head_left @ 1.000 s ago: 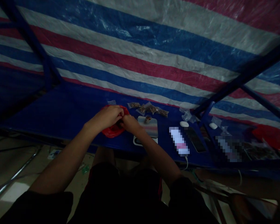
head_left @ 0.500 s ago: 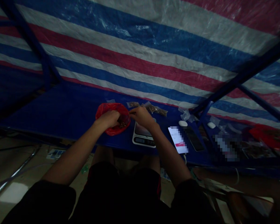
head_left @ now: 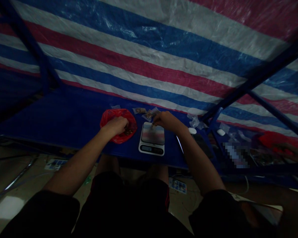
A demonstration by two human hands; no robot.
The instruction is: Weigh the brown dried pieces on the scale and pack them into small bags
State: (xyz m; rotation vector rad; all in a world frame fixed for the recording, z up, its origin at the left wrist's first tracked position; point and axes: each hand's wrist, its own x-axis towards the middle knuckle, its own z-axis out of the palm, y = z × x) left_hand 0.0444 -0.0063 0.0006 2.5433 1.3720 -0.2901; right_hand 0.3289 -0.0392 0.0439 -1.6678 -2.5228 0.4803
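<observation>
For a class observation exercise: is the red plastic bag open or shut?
Open: the left hand reaches into the red plastic bag, whose mouth spreads around it.

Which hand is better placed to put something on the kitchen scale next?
Probably the right hand: it reaches over the back edge of the digital kitchen scale. The left hand is down in the red plastic bag, off to the scale's side.
</observation>
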